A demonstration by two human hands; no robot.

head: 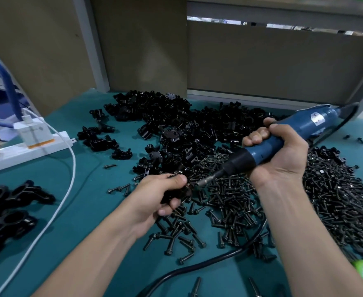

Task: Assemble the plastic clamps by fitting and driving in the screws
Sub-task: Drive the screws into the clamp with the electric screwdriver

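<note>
The left hand (161, 196) has its fingers curled tight round a small black plastic clamp (179, 195), glossy and blocky, held low over the near edge of the screws, in the middle of the worktop (90, 211) with its flat teal cover; the right hand (279, 151) is wrapped round the smooth blue barrel of an electric screwdriver (304, 127), which slants down to the left through a black collar to a thin metal bit (208, 179); the bit's tip meets the clamp just beside the left thumb (any screw there is too blurred to make out); behind the hands lies a heap of loose clamps (187, 129), shiny, with curved saddles and small holes; to the right and under both wrists spreads a pile of dark screws (337, 189), short and flanged, with strays scattered well apart on the cover; a thick black cable (197, 266) snakes across the near screws and passes beneath the right forearm; at far left sit larger joined clamps (9, 211), a white power strip (5, 157) with a white charger (35, 133) plugged in, and a thin white cable (69, 179) looping toward the front; brown cardboard panels (262, 65) close off the back.
</note>
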